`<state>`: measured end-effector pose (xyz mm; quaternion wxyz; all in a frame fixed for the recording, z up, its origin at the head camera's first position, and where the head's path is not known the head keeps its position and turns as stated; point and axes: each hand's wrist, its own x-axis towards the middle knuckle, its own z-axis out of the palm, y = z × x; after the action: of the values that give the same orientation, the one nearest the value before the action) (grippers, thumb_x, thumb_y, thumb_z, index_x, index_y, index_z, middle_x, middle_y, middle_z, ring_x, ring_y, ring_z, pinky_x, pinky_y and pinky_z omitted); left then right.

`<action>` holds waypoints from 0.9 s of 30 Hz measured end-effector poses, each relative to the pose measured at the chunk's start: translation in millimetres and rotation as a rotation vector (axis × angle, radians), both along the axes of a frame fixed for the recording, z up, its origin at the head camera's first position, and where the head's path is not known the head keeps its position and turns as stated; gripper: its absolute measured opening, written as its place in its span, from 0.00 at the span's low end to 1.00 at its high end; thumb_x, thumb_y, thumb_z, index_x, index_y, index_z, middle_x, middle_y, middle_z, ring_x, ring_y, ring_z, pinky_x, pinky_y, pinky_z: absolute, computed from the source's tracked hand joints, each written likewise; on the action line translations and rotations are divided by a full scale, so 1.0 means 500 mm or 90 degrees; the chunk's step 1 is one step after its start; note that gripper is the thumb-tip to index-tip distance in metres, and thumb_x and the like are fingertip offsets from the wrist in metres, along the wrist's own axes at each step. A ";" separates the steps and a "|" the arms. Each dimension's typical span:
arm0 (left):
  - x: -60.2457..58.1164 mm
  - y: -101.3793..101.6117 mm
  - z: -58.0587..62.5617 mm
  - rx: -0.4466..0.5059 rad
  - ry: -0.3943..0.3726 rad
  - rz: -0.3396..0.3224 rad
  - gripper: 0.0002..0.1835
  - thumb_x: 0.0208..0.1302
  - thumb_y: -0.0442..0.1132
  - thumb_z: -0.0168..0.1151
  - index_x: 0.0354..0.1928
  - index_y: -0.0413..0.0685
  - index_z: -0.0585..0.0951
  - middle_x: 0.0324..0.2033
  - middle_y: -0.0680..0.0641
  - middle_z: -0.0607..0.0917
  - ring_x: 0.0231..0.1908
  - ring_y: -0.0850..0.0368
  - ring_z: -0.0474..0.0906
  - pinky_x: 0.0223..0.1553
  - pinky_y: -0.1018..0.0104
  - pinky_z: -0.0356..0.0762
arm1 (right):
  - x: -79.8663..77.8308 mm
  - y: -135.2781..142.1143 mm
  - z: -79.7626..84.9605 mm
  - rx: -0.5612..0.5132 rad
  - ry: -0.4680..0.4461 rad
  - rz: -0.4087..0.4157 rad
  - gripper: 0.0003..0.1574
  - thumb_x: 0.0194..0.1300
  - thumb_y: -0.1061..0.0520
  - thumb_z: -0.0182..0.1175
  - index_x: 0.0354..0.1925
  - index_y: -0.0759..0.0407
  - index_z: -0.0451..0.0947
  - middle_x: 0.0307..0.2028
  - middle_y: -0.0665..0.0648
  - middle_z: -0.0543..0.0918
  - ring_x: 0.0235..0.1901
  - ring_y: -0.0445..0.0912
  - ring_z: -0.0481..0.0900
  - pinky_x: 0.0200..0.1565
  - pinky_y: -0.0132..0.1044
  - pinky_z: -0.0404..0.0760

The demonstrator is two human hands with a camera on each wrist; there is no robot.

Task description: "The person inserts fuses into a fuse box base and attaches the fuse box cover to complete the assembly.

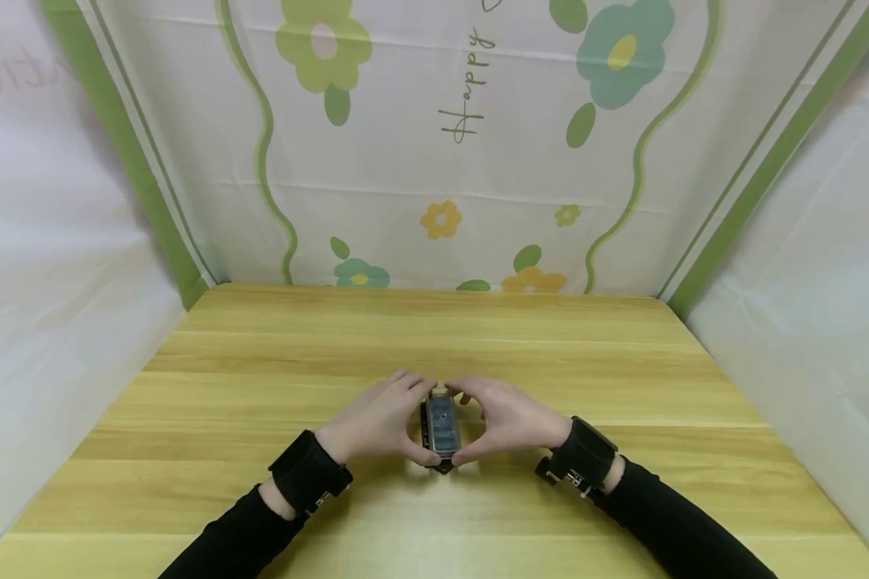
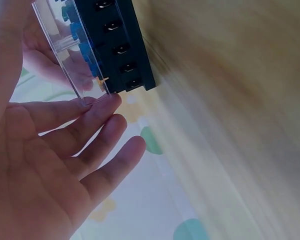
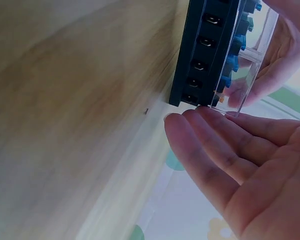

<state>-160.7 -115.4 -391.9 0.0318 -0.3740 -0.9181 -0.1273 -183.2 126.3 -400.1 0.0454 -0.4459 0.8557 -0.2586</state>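
A fuse box [image 1: 443, 424] lies lengthwise between both hands on the table. Its black base [image 2: 121, 49] carries a row of metal terminals along the side. A clear plastic cover [image 2: 66, 44] sits over it, with blue, green and orange fuses [image 3: 232, 63] showing through. My left hand [image 1: 372, 418] grips the cover by its ends, thumb at the near end and fingertips at the far one. From the other side, my right hand [image 1: 512, 414] holds the same cover likewise. In the wrist views, fingertips of each hand meet the cover's far end.
The wood-grain table [image 1: 275, 354] spreads around the fuse box. A white flowered cloth [image 1: 405, 161] hangs behind its back edge, and white cloth sides [image 1: 65, 265] stand at left and right. Each wrist wears a black strap with a camera [image 1: 307, 474].
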 end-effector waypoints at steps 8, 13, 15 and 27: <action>-0.001 -0.001 -0.005 0.004 -0.011 -0.001 0.56 0.41 0.72 0.66 0.66 0.40 0.67 0.56 0.46 0.73 0.57 0.51 0.66 0.56 0.59 0.67 | 0.001 -0.004 0.000 0.007 0.000 -0.001 0.62 0.43 0.32 0.72 0.66 0.64 0.62 0.53 0.51 0.74 0.48 0.47 0.75 0.46 0.38 0.75; -0.003 -0.001 -0.009 -0.001 -0.013 0.001 0.57 0.41 0.72 0.66 0.67 0.39 0.67 0.57 0.46 0.72 0.58 0.51 0.66 0.56 0.59 0.66 | 0.003 -0.005 -0.005 0.016 0.006 -0.015 0.64 0.43 0.31 0.71 0.67 0.65 0.61 0.57 0.52 0.73 0.50 0.46 0.74 0.48 0.36 0.74; -0.004 -0.001 -0.011 -0.002 -0.015 0.001 0.57 0.41 0.72 0.66 0.66 0.39 0.67 0.57 0.45 0.72 0.58 0.50 0.66 0.56 0.59 0.66 | 0.004 -0.005 -0.007 0.020 0.009 -0.021 0.65 0.43 0.31 0.71 0.68 0.64 0.60 0.59 0.52 0.72 0.51 0.46 0.74 0.48 0.36 0.73; -0.003 -0.002 -0.012 -0.012 -0.022 0.005 0.57 0.43 0.72 0.65 0.67 0.38 0.66 0.59 0.44 0.71 0.59 0.50 0.65 0.56 0.60 0.66 | 0.002 -0.005 -0.012 0.035 0.022 -0.030 0.68 0.43 0.29 0.70 0.71 0.62 0.57 0.63 0.55 0.68 0.53 0.46 0.73 0.50 0.36 0.72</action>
<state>-162.3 -116.6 -397.8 0.0130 -0.3685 -0.9212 -0.1246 -182.1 123.8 -406.1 0.0367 -0.4284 0.8734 -0.2285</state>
